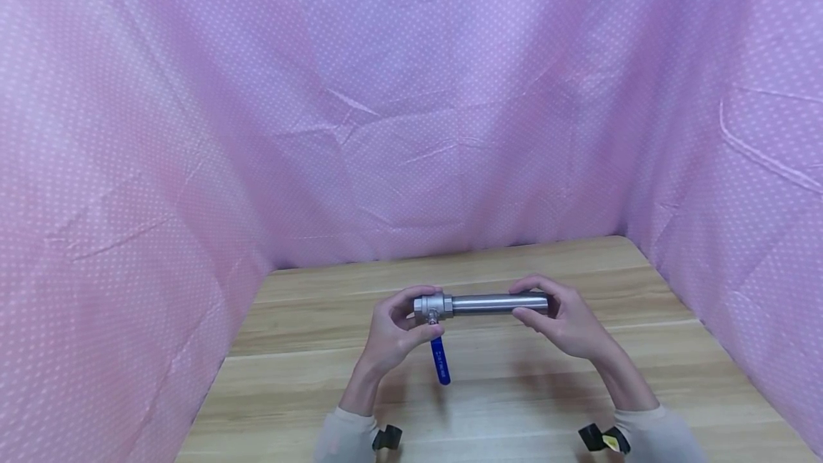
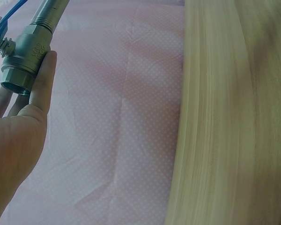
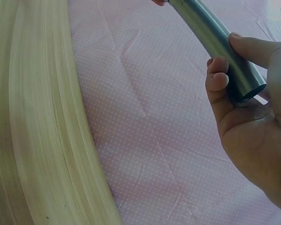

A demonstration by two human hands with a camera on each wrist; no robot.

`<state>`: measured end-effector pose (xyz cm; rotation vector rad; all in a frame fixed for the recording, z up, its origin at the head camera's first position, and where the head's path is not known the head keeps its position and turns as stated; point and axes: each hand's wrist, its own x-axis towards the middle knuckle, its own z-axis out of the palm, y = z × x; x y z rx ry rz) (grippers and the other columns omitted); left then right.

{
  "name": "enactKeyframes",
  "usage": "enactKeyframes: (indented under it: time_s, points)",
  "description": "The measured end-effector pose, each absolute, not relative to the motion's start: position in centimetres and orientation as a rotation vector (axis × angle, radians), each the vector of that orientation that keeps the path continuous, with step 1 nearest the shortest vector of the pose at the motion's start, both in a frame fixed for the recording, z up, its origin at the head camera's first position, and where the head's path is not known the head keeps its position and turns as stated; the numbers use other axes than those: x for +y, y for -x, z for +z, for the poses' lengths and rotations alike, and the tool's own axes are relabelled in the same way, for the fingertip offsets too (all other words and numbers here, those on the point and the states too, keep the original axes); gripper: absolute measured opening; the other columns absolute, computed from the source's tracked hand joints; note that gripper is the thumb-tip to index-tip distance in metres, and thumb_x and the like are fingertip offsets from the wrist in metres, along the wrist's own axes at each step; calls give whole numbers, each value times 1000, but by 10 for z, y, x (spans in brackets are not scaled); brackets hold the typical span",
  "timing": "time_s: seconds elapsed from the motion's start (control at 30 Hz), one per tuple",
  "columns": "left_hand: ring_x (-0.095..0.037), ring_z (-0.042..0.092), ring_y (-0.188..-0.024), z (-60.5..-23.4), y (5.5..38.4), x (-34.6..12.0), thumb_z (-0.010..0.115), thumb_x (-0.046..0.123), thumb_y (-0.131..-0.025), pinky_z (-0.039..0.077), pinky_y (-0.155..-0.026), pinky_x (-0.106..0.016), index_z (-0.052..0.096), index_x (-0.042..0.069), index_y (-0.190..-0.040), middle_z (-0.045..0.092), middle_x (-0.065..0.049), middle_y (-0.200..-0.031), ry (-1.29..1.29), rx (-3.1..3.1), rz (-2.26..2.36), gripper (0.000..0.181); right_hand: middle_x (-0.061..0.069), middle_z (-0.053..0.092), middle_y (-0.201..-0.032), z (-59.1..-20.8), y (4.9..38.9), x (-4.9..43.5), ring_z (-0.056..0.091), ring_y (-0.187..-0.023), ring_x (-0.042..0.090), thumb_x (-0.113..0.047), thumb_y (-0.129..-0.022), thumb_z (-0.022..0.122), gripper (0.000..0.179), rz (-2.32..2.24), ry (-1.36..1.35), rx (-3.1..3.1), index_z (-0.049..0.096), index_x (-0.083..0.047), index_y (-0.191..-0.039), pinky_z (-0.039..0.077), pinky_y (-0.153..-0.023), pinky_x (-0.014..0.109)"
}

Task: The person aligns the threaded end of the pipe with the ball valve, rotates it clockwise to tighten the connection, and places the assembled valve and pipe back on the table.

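A metal ball valve (image 1: 439, 304) with a blue lever handle (image 1: 440, 361) is joined to the left end of a steel pipe (image 1: 491, 304). My left hand (image 1: 395, 334) grips the valve body, thumb near the lever's base and fingers behind. In the left wrist view the valve (image 2: 27, 54) shows its open hexagonal end towards the palm, and threads show where the pipe enters it. My right hand (image 1: 569, 316) holds the pipe's right end between thumb and fingers. The right wrist view shows the pipe's hollow end (image 3: 250, 91) near the palm. Valve and pipe lie level above the table.
Below the hands is a wooden table (image 1: 308, 306). Pink dotted cloth (image 1: 411, 127) hangs behind it and on both sides, close to its edges. Black straps (image 1: 387, 438) show at both wrists by the pale sleeves.
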<state>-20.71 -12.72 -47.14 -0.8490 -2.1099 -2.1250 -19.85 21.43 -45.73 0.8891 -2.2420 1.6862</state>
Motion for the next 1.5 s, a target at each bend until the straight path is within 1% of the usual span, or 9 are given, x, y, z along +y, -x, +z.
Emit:
enactKeyframes:
  time_s: [0.23, 0.37, 0.57, 0.67, 0.87, 1.0, 1.1, 1.33, 1.5]
  points:
    - [-14, 72, -123, -472, 208, -127, 89, -2, -89, 69, -109, -34, 71, 2, -143, 69, -29, -147, 865, -2102, -2114, 57, 3, 70, -89, -457, 199, 215, 65, -70, 5, 5, -103, 76, 29, 1681, -854, -2279, 72, -5, -129, 57, -53, 26]
    - [-13, 72, -122, -473, 208, -127, 89, -3, -89, 69, -108, -34, 71, 2, -142, 69, -29, -146, 869, -2099, -2112, 56, 5, 67, -82, -458, 200, 215, 63, -68, 6, 6, -104, 74, 27, 1698, -866, -2268, 72, -4, -129, 55, -51, 26]
    - [-13, 73, -123, -473, 208, -127, 89, -1, -89, 68, -109, -34, 71, 3, -142, 70, -28, -146, 853, -2114, -2103, 56, 9, 67, -80, -458, 200, 214, 63, -66, 7, 7, -104, 73, 26, 1712, -867, -2254, 71, 0, -129, 54, -49, 26]
    - [-13, 73, -123, -473, 209, -127, 89, -1, -89, 68, -109, -33, 71, 3, -142, 70, -28, -146, 851, -2112, -2105, 56, 7, 70, -86, -458, 200, 214, 66, -69, 6, 8, -103, 74, 29, 1712, -855, -2258, 70, 2, -131, 57, -52, 26]
    - [-12, 72, -123, -473, 210, -128, 89, 0, -90, 68, -108, -32, 71, 3, -142, 70, -28, -147, 850, -2108, -2099, 55, 8, 72, -114, -459, 200, 213, 68, -76, 5, 10, -100, 77, 35, 1705, -872, -2238, 69, 2, -133, 60, -57, 25]
    - [-13, 73, -124, -472, 210, -128, 89, -1, -90, 68, -109, -32, 71, 3, -142, 70, -27, -147, 847, -2112, -2104, 55, 6, 71, -122, -459, 200, 212, 67, -84, 3, 12, -99, 76, 36, 1699, -889, -2219, 70, 0, -133, 60, -60, 24]
    - [-13, 73, -125, -472, 210, -127, 89, -1, -89, 68, -109, -33, 71, 3, -142, 70, -27, -148, 840, -2120, -2110, 56, 6, 70, -125, -459, 200, 211, 66, -87, 2, 12, -99, 76, 36, 1700, -898, -2208, 70, 0, -133, 60, -61, 24]
    - [-12, 73, -125, -473, 210, -127, 89, -1, -89, 68, -110, -33, 72, 4, -142, 71, -26, -148, 829, -2123, -2118, 56, 8, 70, -116, -459, 201, 211, 64, -83, 1, 11, -100, 76, 35, 1706, -890, -2225, 71, -1, -132, 58, -58, 24]
    - [-13, 73, -124, -474, 211, -127, 89, 1, -90, 68, -109, -33, 72, 4, -143, 70, -26, -148, 841, -2125, -2118, 55, 6, 71, -117, -461, 202, 212, 64, -84, 1, 10, -100, 76, 34, 1696, -876, -2242, 71, 0, -132, 59, -60, 23]
